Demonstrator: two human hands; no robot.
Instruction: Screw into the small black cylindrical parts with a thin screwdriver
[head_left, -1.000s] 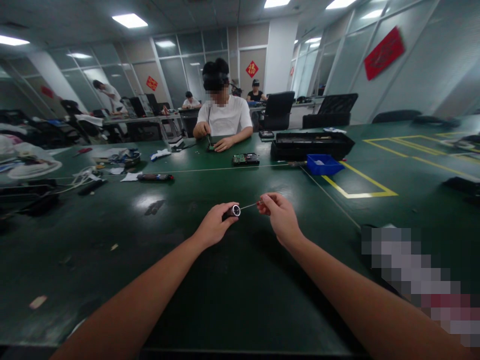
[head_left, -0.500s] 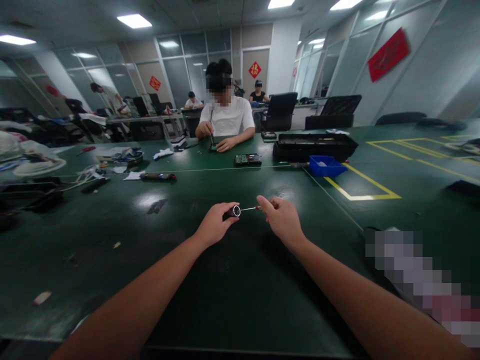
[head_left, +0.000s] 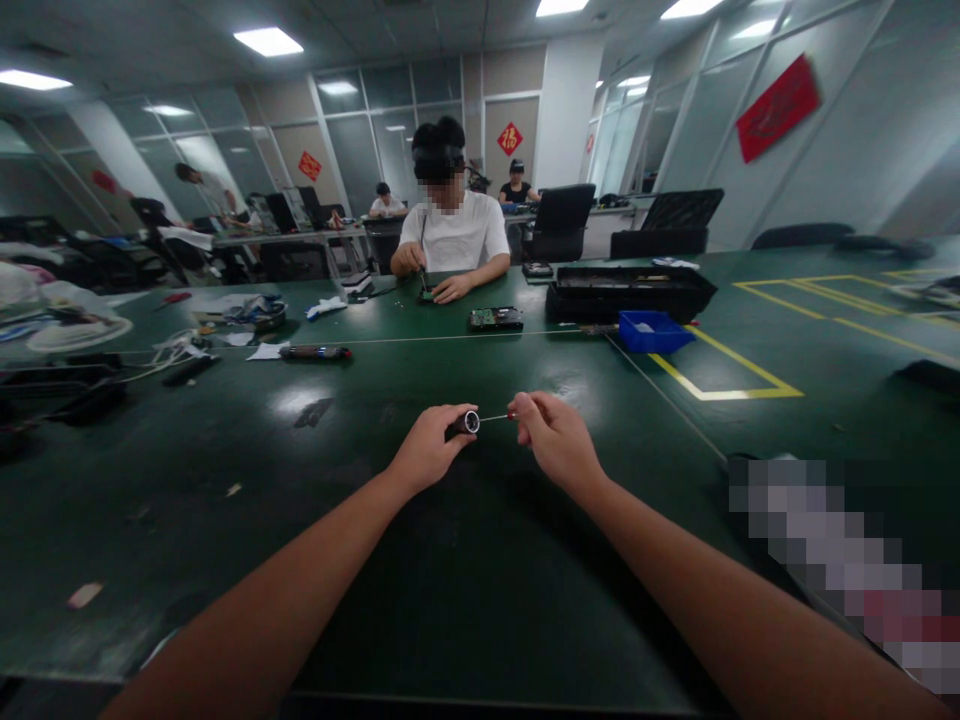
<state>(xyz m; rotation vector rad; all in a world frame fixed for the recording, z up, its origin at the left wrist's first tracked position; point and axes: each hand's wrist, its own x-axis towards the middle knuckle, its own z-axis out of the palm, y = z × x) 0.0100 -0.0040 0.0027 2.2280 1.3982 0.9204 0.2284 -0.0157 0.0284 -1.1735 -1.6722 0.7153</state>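
Cylinder [head_left: 463,424] is resting in the grip of the left hand [head_left: 426,452], thumb and fingers closing around its sides, above the near middle of the green tabletop [head_left: 450,600]. Its pale-ringed end is facing the right hand [head_left: 562,436]. The right grip is pinching a tool [head_left: 496,417] by its red part, and the thin shaft is pointing at the ringed end. Whether the tip is touching the cylinder or going inside is too small to tell.

Beyond the left hand, a dark rod [head_left: 318,353] with a red end is lying beside white paper [head_left: 268,352], with a pale cable [head_left: 159,358] curling farther left. A green board [head_left: 495,319] is lying beyond both hands. Farther right, a blue bin [head_left: 652,332] is standing in front of a long black tray [head_left: 631,298], near yellow tape [head_left: 731,393]. A beige scrap [head_left: 85,595] is lying at the near left.

Across the tabletop, a person [head_left: 456,232] in white is bending over a small part [head_left: 427,295], one hand holding a thin stick upright above it.
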